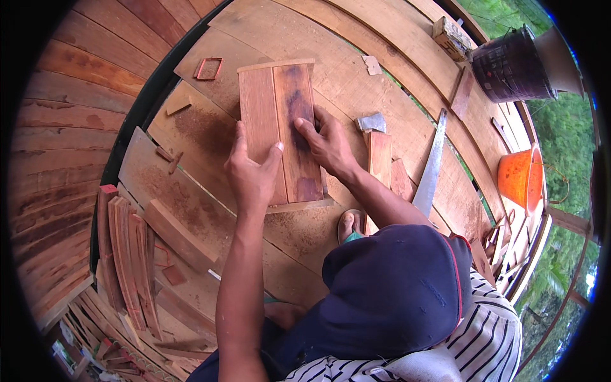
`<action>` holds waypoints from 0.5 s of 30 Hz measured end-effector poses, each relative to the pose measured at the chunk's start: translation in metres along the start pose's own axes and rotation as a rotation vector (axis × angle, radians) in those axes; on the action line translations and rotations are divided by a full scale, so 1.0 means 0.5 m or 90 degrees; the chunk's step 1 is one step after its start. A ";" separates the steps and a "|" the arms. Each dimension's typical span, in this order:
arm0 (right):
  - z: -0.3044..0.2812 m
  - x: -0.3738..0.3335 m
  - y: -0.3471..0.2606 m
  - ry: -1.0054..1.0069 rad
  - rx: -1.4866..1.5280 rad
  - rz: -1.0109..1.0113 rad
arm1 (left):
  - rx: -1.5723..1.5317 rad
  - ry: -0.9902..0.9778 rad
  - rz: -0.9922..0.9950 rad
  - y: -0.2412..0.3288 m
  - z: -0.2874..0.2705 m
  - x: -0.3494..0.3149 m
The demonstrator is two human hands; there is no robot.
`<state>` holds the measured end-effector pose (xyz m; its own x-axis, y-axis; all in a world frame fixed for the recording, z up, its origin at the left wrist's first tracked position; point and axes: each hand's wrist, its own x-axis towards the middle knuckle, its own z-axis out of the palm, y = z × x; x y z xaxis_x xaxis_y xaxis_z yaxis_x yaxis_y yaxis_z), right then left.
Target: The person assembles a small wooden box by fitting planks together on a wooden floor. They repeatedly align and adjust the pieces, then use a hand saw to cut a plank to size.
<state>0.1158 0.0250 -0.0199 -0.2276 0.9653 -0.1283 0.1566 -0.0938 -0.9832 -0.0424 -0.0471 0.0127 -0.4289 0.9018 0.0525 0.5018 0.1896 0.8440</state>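
Note:
A wooden box [259,102] made of reddish-brown planks is between my two hands, above the plank floor. Its upper face shows two boards side by side, the right one with dark stains, and paler strips cap both ends. My left hand [254,169] grips its left side, thumb lying on the face and fingers at the edge. My right hand [328,143] holds the right side, its thumb pressed on the stained board. The fingers underneath are hidden. To the right of the box lie a metal axe-like head [371,122] and a wood block [380,153].
A handsaw [431,169] lies on the planks at right. Beyond it stand an orange bucket [519,178] and a black bucket [512,67]. Stacked wood strips [130,254] lie at left, near sawdust [184,197]. A red rectangular frame [209,69] is at far left. A dark cap [394,286] blocks the lower view.

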 end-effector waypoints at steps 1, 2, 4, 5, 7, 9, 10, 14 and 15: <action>0.000 0.001 0.008 0.002 0.004 -0.001 | -0.010 -0.004 -0.011 0.003 0.000 0.000; 0.002 0.002 0.008 0.002 0.009 -0.003 | -0.009 -0.001 -0.007 0.003 0.000 0.000; 0.000 0.002 0.003 -0.002 -0.008 -0.003 | -0.008 0.005 0.000 0.002 -0.001 0.000; -0.002 0.001 0.001 -0.003 -0.017 -0.001 | -0.008 0.002 -0.009 0.004 0.000 0.000; -0.006 0.002 0.006 -0.024 -0.045 0.003 | -0.007 -0.005 -0.028 0.007 0.000 0.001; -0.005 0.002 0.001 -0.034 -0.043 0.006 | 0.009 0.002 -0.010 0.000 0.001 0.002; -0.003 -0.001 -0.003 -0.033 -0.028 0.009 | 0.017 0.005 0.000 -0.004 0.000 0.002; -0.003 -0.002 -0.012 -0.032 -0.050 0.000 | -0.009 -0.003 -0.023 0.005 -0.005 0.000; -0.002 -0.003 -0.009 -0.031 -0.042 0.001 | -0.008 -0.006 -0.026 0.005 -0.006 0.000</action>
<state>0.1165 0.0241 -0.0151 -0.2739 0.9519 -0.1377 0.2193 -0.0776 -0.9726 -0.0433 -0.0476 0.0163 -0.4424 0.8967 0.0126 0.4747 0.2223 0.8516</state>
